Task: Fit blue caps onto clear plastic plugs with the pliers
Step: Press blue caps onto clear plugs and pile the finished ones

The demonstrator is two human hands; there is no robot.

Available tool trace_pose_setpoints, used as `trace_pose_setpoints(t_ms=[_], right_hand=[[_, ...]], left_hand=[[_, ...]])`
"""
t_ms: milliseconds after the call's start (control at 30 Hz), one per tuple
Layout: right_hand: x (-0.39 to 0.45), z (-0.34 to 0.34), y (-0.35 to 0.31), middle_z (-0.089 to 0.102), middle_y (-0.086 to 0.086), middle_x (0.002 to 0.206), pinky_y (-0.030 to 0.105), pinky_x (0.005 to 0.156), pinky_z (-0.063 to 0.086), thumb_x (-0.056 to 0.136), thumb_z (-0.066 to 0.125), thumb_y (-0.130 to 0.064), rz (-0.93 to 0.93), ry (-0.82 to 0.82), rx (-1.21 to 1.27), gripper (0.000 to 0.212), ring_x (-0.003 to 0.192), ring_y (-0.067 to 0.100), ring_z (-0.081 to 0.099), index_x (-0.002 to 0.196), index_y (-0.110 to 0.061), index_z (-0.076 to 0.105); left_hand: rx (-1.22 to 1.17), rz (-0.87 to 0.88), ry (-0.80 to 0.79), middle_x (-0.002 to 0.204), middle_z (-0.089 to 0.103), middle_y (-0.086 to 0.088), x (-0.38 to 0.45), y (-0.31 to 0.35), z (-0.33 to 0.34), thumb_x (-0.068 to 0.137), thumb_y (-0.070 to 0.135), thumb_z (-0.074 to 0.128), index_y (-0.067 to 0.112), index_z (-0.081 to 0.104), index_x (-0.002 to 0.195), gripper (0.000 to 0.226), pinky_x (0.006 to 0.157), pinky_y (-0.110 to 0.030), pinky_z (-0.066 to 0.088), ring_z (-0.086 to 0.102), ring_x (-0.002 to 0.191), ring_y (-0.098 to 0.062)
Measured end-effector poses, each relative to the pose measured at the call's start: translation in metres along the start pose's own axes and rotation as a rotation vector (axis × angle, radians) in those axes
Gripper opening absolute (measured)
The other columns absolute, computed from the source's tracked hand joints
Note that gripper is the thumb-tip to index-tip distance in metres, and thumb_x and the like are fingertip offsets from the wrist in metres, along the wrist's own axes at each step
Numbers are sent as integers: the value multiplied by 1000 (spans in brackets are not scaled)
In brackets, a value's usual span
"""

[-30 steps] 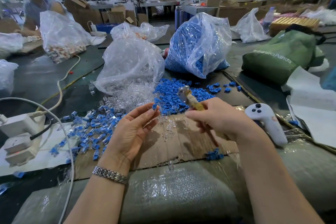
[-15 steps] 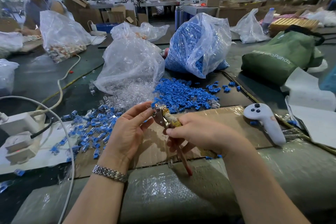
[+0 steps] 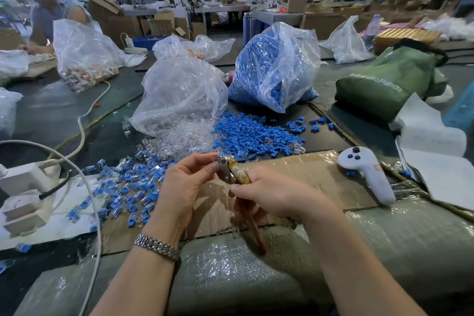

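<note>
My right hand (image 3: 272, 194) grips the pliers (image 3: 232, 170) by their handles, jaws pointing up and left over the cardboard sheet (image 3: 295, 174). My left hand (image 3: 184, 182) pinches a small piece at the jaws with thumb and fingertips; the piece itself is hidden. Loose blue caps (image 3: 251, 133) lie in a heap behind the hands. Clear plugs (image 3: 179, 138) spill from a clear bag (image 3: 179, 95). Capped plugs (image 3: 130, 187) lie scattered at the left.
A bag of blue caps (image 3: 277, 64) stands behind the heap. A white controller (image 3: 366, 172) lies on the right, a green bag (image 3: 389, 79) beyond it. A white power strip (image 3: 23, 187) and cables sit at the left. Another person (image 3: 43, 5) works at far left.
My right hand brought the pliers left and down from over the blue heap to meet my left hand, whose fingertips now pinch at the jaws.
</note>
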State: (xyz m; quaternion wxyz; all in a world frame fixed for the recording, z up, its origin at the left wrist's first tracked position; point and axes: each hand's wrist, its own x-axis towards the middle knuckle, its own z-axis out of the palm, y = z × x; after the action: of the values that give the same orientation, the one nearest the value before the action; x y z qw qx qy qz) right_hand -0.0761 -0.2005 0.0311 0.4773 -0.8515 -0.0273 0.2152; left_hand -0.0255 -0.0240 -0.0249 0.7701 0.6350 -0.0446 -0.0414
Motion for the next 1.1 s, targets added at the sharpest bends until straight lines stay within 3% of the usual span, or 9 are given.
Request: trace_pose_setpoints(t_ms=[300,433,533,600,667,800,900,1000,1100], right_hand=[[1,19,-1,72,27,109,59,92,55,106,50,-38,46,126,14,40,101,44,70,103,1,61],[-2,11,-3,74,8,84,45,82,60,105,51,-39,28,74,29,34,79,24,75,91,-11,63],[-4,-4,-6,67,2,77,33,68,56,102,56,-39,1,133,-32,31,63,15,62,84,-14,60],[2,-19,-3,62,-1,74,30,60,48,99,60,-41,22,307,-155,29,60,14,54,80,-20,57],[12,-36,5,61,0,77,32,56,43,96,61,-40,93,473,-323,26,63,14,54,79,-21,55],[28,-55,30,54,13,111,42,88,52,92,63,-41,339,597,-543,30,98,29,57,98,-12,57],[35,-55,44,49,18,128,51,101,48,94,61,-47,411,568,-589,44,114,35,54,118,-10,59],[43,-50,48,46,18,135,52,105,44,94,60,-56,401,630,-669,56,124,35,46,127,-11,57],[55,-45,37,49,9,132,50,105,41,100,60,-40,171,730,-773,38,125,29,45,131,-18,56]], left_hand=[[46,9,15,99,78,-14,1,-4,1,76,17,77,18,81,97,21,83,-37,55,71,90,-24],[110,81,66,97,78,-8,-2,-1,1,81,18,76,20,80,96,16,86,-39,58,70,92,-24],[271,212,248,94,75,-1,-2,0,-5,89,13,75,19,75,97,10,83,-31,58,70,89,-14],[445,311,438,94,71,3,0,1,-8,91,10,72,21,70,95,12,82,-27,56,66,87,-6],[611,362,595,101,64,0,3,0,-8,91,3,67,18,68,95,16,84,-27,49,61,92,-13],[875,368,744,111,53,-15,7,-5,-9,85,-3,64,11,71,105,26,91,-25,26,49,109,-32],[971,438,639,106,50,-6,4,-6,-2,87,1,67,13,69,104,22,92,-25,27,42,103,-18],[975,505,336,94,56,3,0,-8,7,92,3,65,17,66,94,14,83,-24,40,51,90,-13],[966,472,70,86,62,6,-4,-10,13,93,9,68,18,65,86,12,75,-20,48,58,82,-7]])
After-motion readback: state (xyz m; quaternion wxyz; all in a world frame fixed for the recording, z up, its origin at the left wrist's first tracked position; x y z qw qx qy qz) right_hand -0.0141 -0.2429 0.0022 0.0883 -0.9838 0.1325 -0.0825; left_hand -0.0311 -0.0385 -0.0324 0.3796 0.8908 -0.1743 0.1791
